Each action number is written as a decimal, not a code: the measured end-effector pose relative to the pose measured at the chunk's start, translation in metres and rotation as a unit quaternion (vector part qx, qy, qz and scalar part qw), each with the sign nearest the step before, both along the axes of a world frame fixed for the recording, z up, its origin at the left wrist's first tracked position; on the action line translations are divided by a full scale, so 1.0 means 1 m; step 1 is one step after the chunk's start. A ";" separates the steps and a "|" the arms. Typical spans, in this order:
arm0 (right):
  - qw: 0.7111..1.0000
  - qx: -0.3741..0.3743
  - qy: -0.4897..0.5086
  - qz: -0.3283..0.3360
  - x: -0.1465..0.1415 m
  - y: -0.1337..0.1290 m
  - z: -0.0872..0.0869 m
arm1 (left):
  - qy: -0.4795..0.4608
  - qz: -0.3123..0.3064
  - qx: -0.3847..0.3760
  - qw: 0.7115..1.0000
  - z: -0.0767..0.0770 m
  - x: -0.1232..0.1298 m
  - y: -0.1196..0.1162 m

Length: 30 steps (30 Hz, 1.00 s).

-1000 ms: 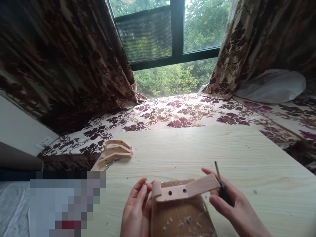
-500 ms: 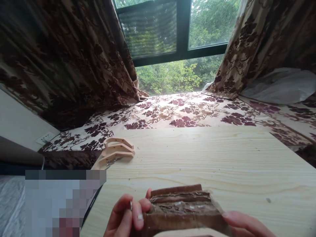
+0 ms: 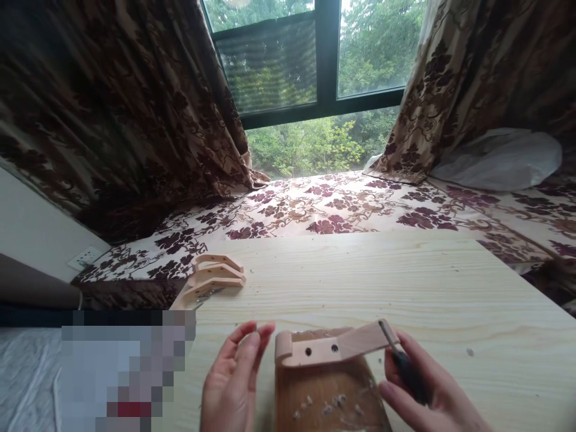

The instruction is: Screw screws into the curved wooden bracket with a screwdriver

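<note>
My left hand (image 3: 234,378) is left of the wooden piece, thumb and fingertips pinched on a tiny metal piece (image 3: 255,327), seemingly a screw. In my right hand (image 3: 432,390) is a screwdriver (image 3: 410,373) with a black handle, its metal shaft pointing up and left across the right end of the wood. That curved pale wooden piece (image 3: 362,344) lies over the far end of a brown, tape-wrapped cardboard block (image 3: 330,384). Two dark round holes show in its face; something fills the right one. Several small silvery bits (image 3: 339,399) are scattered on top of the block.
Several similar wooden pieces (image 3: 218,273) stand at the table's left edge, with small metal items (image 3: 206,296) beside them. The pale wooden table (image 3: 432,294) has specks on it. Beyond lie a flowered window seat (image 3: 330,204), patterned curtains (image 3: 171,108) and a white plastic bag (image 3: 499,159).
The block has tilted so its top shows instead of its layered edge, and the wooden piece has come up into view. My right hand now shows the screwdriver. My left hand has moved slightly up.
</note>
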State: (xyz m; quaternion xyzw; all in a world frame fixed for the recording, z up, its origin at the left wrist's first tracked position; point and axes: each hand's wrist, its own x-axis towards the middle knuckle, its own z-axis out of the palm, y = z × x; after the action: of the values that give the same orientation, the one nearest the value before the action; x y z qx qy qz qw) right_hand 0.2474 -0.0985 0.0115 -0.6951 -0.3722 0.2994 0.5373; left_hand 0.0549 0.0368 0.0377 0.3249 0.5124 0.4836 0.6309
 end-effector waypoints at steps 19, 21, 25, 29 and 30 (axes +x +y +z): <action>0.996 -0.024 -0.056 -0.065 0.018 -0.031 0.033 | 0.509 -0.501 0.488 0.502 0.088 0.040 0.022; 0.996 -0.023 -0.057 -0.068 0.018 -0.031 0.033 | 0.505 -0.500 0.490 0.505 0.080 0.039 0.022; 0.996 -0.019 -0.052 -0.068 0.016 -0.031 0.034 | 0.509 -0.480 0.501 0.509 0.072 0.039 0.020; 0.997 -0.020 -0.058 -0.050 0.014 -0.031 0.034 | 0.513 -0.466 0.506 0.514 0.065 0.038 0.020; 0.997 -0.023 -0.064 -0.041 0.015 -0.032 0.033 | 0.513 -0.464 0.506 0.516 0.062 0.038 0.020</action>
State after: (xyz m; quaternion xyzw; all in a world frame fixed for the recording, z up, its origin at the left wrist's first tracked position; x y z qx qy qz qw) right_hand 0.2625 -0.1304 0.0449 -0.7396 -0.3698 0.2408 0.5081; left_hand 0.0927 0.0568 0.0999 0.9723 0.1925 0.0491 0.1229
